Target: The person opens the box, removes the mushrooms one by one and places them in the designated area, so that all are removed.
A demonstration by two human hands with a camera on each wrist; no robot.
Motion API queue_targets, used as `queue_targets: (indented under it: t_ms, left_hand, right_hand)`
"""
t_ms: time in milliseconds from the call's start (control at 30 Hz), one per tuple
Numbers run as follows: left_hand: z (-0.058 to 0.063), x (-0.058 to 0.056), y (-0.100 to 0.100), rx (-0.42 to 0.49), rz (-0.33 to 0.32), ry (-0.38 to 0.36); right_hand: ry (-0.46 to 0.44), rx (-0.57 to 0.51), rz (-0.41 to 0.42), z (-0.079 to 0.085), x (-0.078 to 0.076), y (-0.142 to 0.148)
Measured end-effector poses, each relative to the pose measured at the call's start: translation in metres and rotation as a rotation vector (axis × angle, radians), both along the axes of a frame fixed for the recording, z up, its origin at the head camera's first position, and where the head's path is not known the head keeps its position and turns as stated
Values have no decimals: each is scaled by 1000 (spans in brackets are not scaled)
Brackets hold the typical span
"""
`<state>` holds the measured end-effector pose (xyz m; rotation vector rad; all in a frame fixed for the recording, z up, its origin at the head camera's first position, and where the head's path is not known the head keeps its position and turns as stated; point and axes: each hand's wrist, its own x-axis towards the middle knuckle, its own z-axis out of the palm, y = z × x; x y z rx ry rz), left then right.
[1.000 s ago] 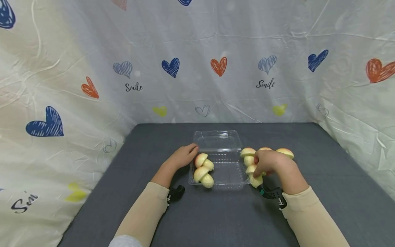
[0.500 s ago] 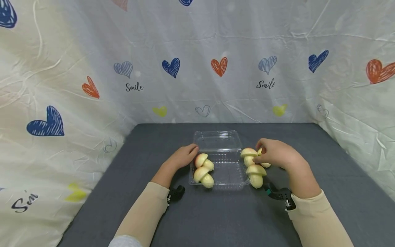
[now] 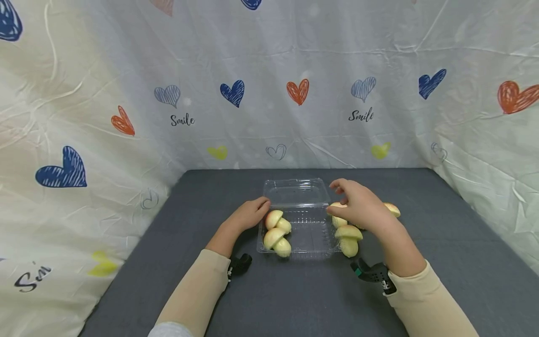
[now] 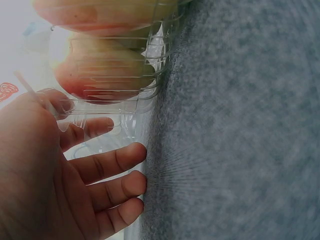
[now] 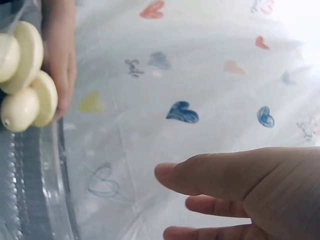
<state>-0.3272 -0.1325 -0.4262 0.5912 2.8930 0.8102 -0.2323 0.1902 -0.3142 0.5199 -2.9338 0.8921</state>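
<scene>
A clear plastic clamshell container [image 3: 307,234] stands with its lid folded back. Two mushroom-shaped pieces, cream with reddish caps, lie in its left side; the front mushroom [image 3: 278,241] is nearer the viewer. My left hand [image 3: 248,214] rests at the container's back left corner. In the left wrist view its thumb is at the rim and its fingers [image 4: 120,160] extend loosely beside the wall. Above the right-hand mushrooms hovers my right hand [image 3: 362,206], thumb and fingers [image 5: 210,205] apart with nothing between them. It partly hides a mushroom [image 3: 338,220] beneath.
By the container's right wall, another mushroom [image 3: 348,239] lies near the front corner. A further mushroom [image 3: 392,209] shows behind my right wrist. The container's lid [image 3: 296,192] lies toward the back of the dark table [image 3: 294,299]. A heart-printed curtain [image 3: 261,126] hangs behind.
My right hand first moves back and right from the front mushroom, then left over the rear one, its fingers spreading. The left hand and the mushrooms stay where they are.
</scene>
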Motion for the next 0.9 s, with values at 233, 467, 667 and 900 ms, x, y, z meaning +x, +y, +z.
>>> queue_targets:
  t_ms: [233,467,667,900]
  left_hand:
    - [0,0,-1,4,-3,1]
    - [1,1,1,4,-1,0]
    - [1,1,1,11,-8,9]
    - [1,2,1,17,-7,8]
  right_hand:
    - [47,-36,28,-9,3,-24]
    - [84,14,71,-21,3,-42]
    - [113,40,92,-29,5,-53]
    - [94,26,130,-38,6,-65]
